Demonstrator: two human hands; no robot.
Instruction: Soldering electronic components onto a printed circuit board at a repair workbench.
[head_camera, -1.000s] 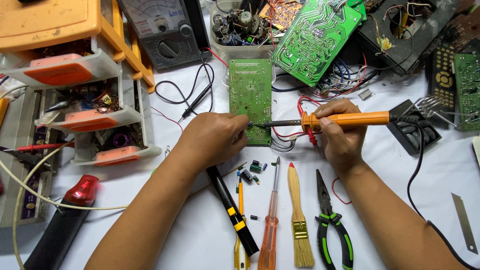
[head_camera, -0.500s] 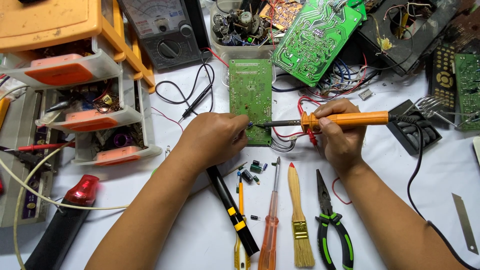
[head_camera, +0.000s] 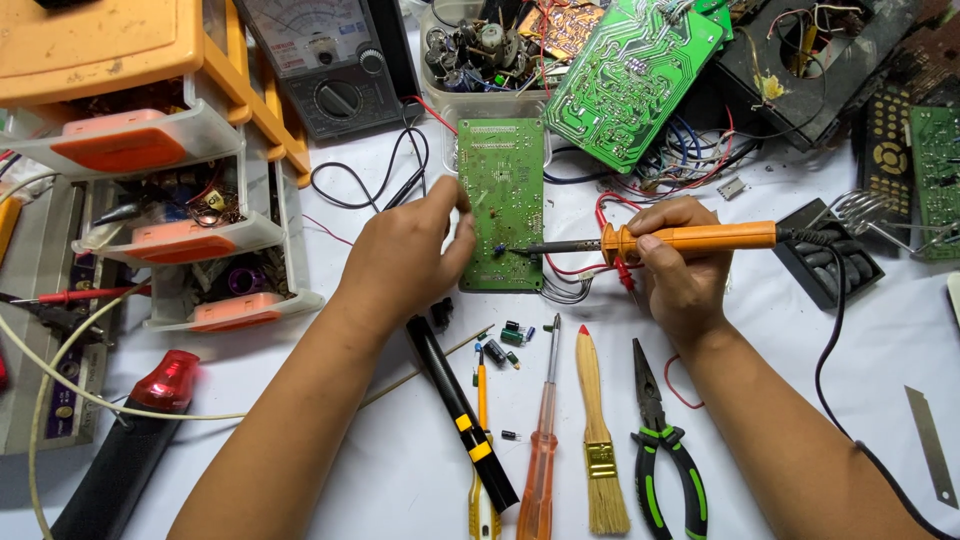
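A narrow green circuit board (head_camera: 502, 190) lies upright on the white table in the middle. My left hand (head_camera: 405, 258) rests at its left edge, fingers pinched near a small blue part on the board; what it pinches is too small to tell. My right hand (head_camera: 680, 270) grips an orange-handled soldering iron (head_camera: 690, 239) held level, its metal tip touching the board's lower part beside the left fingertips.
Below the board lie a black pen-shaped tool (head_camera: 460, 410), an orange screwdriver (head_camera: 540, 450), a brush (head_camera: 598, 440), green-handled pliers (head_camera: 665, 455) and loose capacitors (head_camera: 505, 340). Orange drawer unit (head_camera: 150, 130) at left, analogue multimeter (head_camera: 325, 60) and larger green board (head_camera: 630, 75) behind.
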